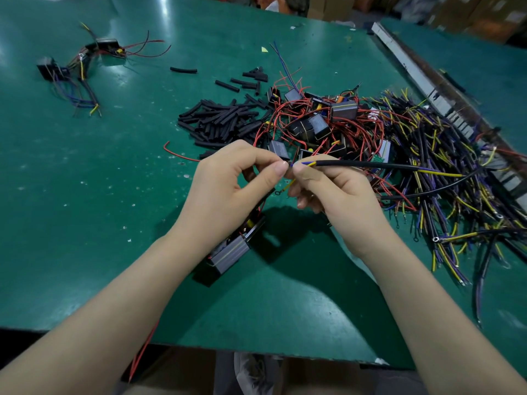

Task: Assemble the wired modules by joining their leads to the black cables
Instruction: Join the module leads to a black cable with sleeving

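Note:
My left hand [228, 178] and my right hand [333, 186] meet above the middle of the green table [85, 181]. The right hand pinches the end of a black cable [370, 165], whose blue and yellow leads stick out at the fingertips. The left hand pinches a thin lead right against that cable end. A grey wired module [231, 250] hangs under my left wrist, its red lead running up into the left hand. A yellow lead with a ring terminal [281, 191] dangles between the hands.
A heap of modules with red leads [322, 121] lies behind the hands. Black sleeve pieces [219, 121] are piled to its left. Black cables with blue and yellow leads [445, 166] spread on the right. Joined modules [79, 64] sit far left. A metal rail [413, 69] runs at the right.

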